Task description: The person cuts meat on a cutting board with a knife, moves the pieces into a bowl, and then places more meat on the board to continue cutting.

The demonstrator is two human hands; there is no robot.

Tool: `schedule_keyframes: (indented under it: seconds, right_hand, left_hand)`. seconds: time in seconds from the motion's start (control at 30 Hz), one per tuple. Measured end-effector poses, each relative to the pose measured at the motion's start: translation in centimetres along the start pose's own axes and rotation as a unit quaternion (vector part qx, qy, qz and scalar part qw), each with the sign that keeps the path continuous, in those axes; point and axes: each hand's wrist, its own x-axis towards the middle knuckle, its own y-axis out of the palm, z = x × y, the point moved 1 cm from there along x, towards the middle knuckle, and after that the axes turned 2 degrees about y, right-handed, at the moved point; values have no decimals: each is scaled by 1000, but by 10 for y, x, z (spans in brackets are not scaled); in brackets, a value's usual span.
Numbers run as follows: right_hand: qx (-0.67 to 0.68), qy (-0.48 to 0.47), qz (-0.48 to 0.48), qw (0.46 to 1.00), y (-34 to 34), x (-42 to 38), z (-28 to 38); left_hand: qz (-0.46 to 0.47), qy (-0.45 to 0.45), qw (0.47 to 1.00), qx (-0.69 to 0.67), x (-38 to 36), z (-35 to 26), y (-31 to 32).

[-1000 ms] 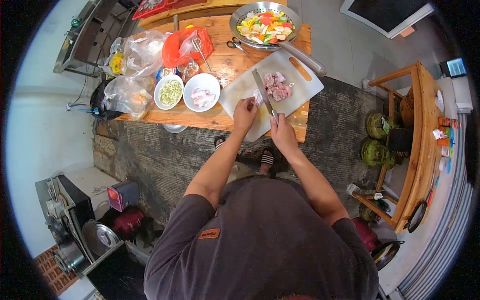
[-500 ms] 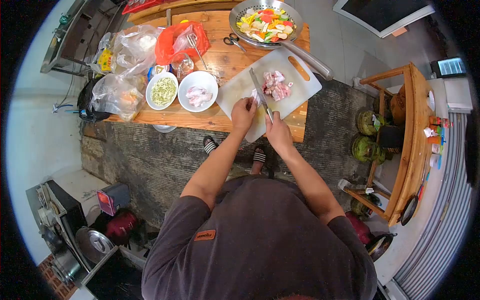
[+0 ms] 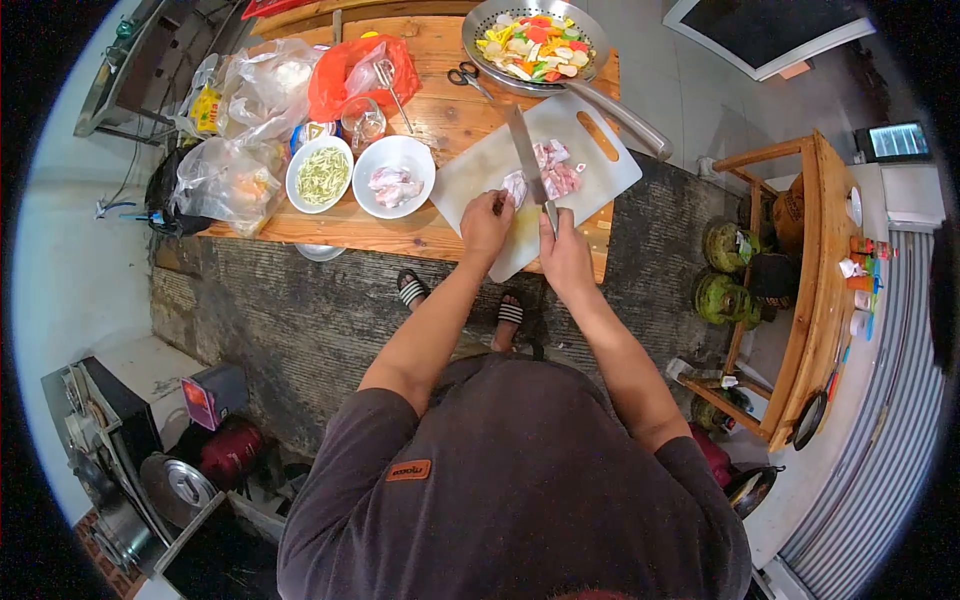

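In the head view, my right hand (image 3: 566, 250) is closed around the handle of a kitchen knife (image 3: 526, 150). Its broad blade points away from me over the white cutting board (image 3: 470, 180). My left hand (image 3: 487, 224) pinches a pale piece of raw meat (image 3: 515, 187) just left of the blade; the fingertips are partly hidden. Chopped raw meat pieces (image 3: 562, 178) lie in a pile on the board, right of the knife and partly behind it. A white bowl (image 3: 424, 185) left of the board has more raw meat in it.
A strainer pan (image 3: 480, 62) of cut vegetables stands beyond the board, its handle (image 3: 630, 122) reaching over the board's far right corner. Scissors (image 3: 468, 76), a whisk (image 3: 392, 90), a glass mug (image 3: 363, 122), a bowl of green shreds (image 3: 322, 178) and plastic bags (image 3: 232, 185) share the wooden table (image 3: 450, 130).
The knife has turned so more of its blade's flat side shows, and it now hides part of the meat pile. My left hand stays at the same piece. The view has shifted slightly.
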Motion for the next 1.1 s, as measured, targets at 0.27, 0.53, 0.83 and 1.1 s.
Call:
schedule_keyframes:
  seconds: [0.27, 0.53, 0.83, 1.1]
  right_hand:
    - [-37, -4, 40, 999, 40, 11, -36]
    - [-55, 22, 62, 996, 24, 10, -12]
    - [-80, 18, 64, 995, 41, 10, -28]
    - [-56, 31, 61, 996, 38, 14, -25]
  left_hand:
    - [-7, -6, 1000, 4, -1, -4, -1]
    - [-15, -25, 999, -18, 1, -5, 2]
    - [-7, -11, 999, 33, 1, -8, 1]
    - [6, -51, 998, 39, 5, -11, 4]
